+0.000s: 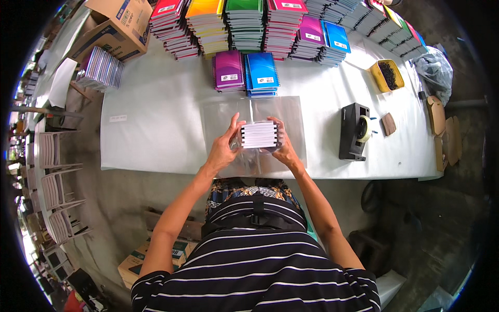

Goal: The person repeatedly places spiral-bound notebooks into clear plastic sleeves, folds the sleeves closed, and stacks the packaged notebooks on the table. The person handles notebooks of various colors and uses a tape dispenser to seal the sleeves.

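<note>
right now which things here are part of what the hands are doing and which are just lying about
In use:
- left hand and right hand, both gripping the bundle of notebooks
- clear plastic sheet under the bundle

Lying about:
- tape dispenser
- purple and blue notebook piles
- yellow tray
- cardboard box

I see the tape dispenser point(354, 132) right of the notebook bundle point(259, 134), notebook stacks point(244, 26) behind it on the table point(156, 130).

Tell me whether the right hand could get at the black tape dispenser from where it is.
Probably yes: the tape dispenser stands on bare table right of the right hand, but that hand now holds the notebook bundle.
</note>
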### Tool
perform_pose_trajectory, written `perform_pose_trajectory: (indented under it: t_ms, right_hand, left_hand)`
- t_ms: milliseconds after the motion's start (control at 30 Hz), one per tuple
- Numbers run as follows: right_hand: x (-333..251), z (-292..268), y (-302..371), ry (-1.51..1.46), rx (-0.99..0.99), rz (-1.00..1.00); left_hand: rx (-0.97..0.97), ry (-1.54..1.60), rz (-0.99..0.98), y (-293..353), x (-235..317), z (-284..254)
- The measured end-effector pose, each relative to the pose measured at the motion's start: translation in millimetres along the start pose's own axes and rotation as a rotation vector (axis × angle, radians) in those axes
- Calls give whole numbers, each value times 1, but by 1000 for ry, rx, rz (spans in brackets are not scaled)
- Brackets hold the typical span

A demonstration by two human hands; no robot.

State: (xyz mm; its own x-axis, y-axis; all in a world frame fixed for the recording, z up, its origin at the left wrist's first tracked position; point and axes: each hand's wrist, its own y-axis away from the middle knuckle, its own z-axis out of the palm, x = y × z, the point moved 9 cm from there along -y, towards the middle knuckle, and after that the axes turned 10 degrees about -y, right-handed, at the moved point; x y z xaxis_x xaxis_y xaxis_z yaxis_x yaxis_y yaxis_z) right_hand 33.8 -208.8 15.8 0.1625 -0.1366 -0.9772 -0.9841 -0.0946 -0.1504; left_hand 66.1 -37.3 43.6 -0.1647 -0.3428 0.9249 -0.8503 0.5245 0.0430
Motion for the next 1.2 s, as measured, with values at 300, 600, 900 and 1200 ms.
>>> perform_pose_trajectory:
  t_ms: [300, 600, 900, 1200]
  right_hand:
    - [-133, -24, -34, 613, -327, -283]
    - [-141, -18, -37, 666, -332, -333]
    - [-117, -87, -8, 83, 82, -67]
    - [-44, -35, 21, 41, 68, -56]
  left_hand:
    - [-360, -1176, 597, -19, 118, -13]
    - [-287, -1072, 473, -28, 107, -23]
    - [81, -266, 217, -9, 68, -63]
    - [191, -326, 296, 11, 18, -9]
